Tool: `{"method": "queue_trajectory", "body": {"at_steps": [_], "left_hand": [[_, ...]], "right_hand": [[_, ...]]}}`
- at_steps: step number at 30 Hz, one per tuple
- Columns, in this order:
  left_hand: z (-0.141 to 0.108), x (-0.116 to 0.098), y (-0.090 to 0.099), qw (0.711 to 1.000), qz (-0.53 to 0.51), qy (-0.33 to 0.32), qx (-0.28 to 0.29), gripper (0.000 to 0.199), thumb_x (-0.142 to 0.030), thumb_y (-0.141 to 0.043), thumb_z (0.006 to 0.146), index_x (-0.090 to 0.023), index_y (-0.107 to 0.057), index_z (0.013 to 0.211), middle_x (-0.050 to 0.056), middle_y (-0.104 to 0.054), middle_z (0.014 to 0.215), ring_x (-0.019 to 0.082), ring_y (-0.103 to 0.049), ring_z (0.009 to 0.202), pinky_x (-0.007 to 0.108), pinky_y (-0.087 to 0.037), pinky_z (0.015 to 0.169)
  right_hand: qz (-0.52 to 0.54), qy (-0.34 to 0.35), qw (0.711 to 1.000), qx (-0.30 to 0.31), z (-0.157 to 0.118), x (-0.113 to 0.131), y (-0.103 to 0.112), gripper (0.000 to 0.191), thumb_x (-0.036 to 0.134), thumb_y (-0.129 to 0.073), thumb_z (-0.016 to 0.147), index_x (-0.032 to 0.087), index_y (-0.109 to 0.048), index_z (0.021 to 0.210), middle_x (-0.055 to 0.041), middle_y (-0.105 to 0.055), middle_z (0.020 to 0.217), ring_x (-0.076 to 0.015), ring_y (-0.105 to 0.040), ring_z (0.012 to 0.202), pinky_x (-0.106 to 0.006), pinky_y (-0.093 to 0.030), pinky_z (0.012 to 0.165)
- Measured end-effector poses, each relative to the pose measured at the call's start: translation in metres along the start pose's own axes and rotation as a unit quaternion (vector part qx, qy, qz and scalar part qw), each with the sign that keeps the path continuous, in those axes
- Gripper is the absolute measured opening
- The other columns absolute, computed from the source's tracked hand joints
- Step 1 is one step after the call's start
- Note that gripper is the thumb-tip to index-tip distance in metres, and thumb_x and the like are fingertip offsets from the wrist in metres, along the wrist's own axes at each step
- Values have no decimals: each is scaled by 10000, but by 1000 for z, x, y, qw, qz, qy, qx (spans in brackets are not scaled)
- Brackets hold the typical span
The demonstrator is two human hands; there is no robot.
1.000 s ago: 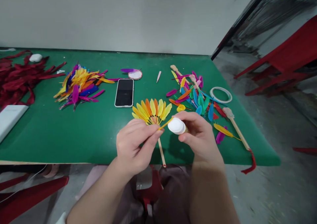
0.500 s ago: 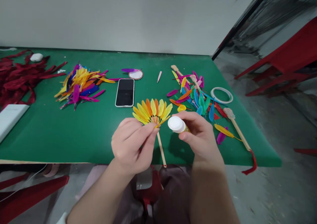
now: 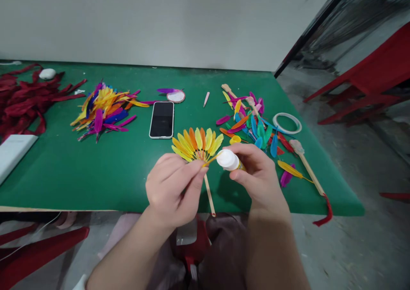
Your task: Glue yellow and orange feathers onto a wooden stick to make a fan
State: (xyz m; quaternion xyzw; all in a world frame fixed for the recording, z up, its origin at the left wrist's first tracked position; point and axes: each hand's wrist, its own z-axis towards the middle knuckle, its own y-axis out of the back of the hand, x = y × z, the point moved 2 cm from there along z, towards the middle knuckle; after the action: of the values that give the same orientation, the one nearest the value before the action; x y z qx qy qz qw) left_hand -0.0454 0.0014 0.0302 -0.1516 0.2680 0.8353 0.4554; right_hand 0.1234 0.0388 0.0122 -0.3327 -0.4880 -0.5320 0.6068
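My left hand (image 3: 174,189) pinches a small yellow-orange feather (image 3: 209,161) between thumb and fingertips, most of it hidden by the fingers. The feather's thin end reaches the white top of a glue stick (image 3: 228,159), and the two appear to touch. Wrapped around the glue stick's yellow-labelled body is my right hand (image 3: 259,174), tilting its top toward the left. Just behind my hands, a fan of yellow and orange feathers (image 3: 197,141) lies on the table, spread around the head of a wooden stick (image 3: 209,194) that points toward me.
On the green table (image 3: 105,174) lie a phone (image 3: 162,120), a mixed feather pile (image 3: 105,110), dark red ribbons (image 3: 19,98) and a white box (image 3: 16,155). To the right are loose feathers (image 3: 256,127), a tape roll (image 3: 287,123) and a tasselled wooden stick (image 3: 309,170).
My left hand has shifted slightly right, bringing the feather's end to the glue stick's top. The glue stick has tilted a little; the feather fan stays in place.
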Motion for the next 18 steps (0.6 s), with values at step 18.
{"method": "queue_trajectory", "body": {"at_steps": [18], "left_hand": [[-2, -4, -3, 997, -27, 68, -4, 65, -66, -597, 756, -98, -652, 767, 24, -601, 587, 99, -507, 526, 254, -435, 543]], "right_hand": [[-18, 51, 998, -31, 2, -1, -7, 407, 220, -781, 625, 319, -576, 962, 37, -590, 925, -136, -582, 857, -258, -485, 725]]}}
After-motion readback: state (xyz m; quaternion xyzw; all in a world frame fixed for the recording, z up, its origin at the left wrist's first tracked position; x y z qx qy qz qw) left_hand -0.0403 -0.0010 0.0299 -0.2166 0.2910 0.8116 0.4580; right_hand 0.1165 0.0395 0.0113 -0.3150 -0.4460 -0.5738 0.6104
